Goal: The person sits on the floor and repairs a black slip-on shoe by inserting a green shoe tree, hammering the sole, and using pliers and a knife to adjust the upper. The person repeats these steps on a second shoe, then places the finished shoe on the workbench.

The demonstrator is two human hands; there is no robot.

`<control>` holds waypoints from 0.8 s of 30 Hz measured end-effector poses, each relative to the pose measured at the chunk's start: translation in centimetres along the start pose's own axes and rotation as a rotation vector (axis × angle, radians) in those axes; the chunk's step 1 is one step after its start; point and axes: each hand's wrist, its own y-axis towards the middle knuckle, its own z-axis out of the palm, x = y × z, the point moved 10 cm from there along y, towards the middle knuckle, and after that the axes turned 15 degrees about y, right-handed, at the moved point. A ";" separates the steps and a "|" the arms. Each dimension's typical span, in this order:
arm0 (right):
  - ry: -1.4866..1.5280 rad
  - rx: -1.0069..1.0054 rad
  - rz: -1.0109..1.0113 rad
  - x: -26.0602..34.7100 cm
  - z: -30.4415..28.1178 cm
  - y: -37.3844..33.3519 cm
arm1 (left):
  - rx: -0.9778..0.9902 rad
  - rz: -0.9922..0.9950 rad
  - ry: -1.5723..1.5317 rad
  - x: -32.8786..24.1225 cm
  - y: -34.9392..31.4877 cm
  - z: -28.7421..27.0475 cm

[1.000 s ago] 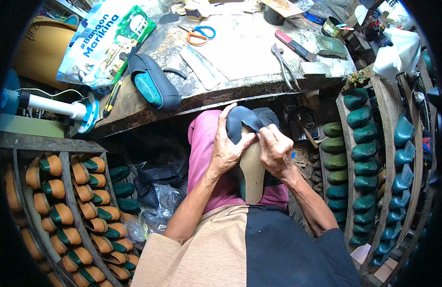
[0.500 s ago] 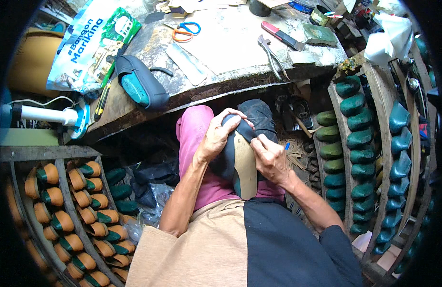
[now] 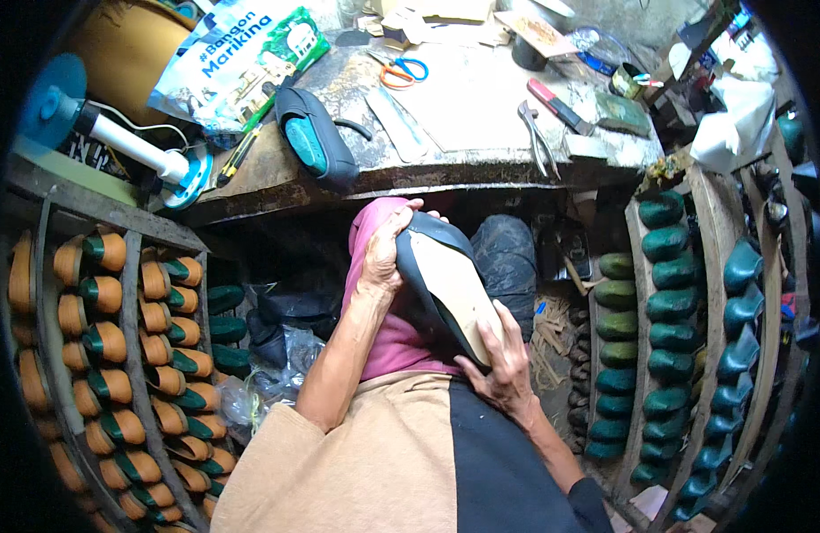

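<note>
A black shoe upper on a last (image 3: 441, 266) lies tilted above my lap, its pale beige sole side facing up. Dark material wraps over the sole's rim at the toe end and along the sides. My left hand (image 3: 388, 253) is closed around its far left side near the toe, the fingertips partly hidden behind it. At the near end, my right hand (image 3: 503, 369) grips the heel part, fingers along the sole and thumb on the side. Another dark shoe (image 3: 316, 138) with a teal last inside rests on the bench's front edge.
The worn workbench (image 3: 463, 169) holds scissors (image 3: 399, 71), lasting pincers (image 3: 538, 138), a red-handled knife (image 3: 561, 107), a cutter (image 3: 239, 160) and a plastic bag (image 3: 241, 67). Racks of tan shoes (image 3: 108, 342) stand left, with green lasts (image 3: 672, 302) in racks at right.
The shoe has turned so its toe points up-left. My right hand has moved from the toe edge down to the heel, and my left hand has shifted onto the side. The view has shifted.
</note>
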 end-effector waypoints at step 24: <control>-0.099 -0.021 -0.497 12.7 -3.0 9.7 | 0.219 -0.282 -0.066 3.3 -0.5 2.4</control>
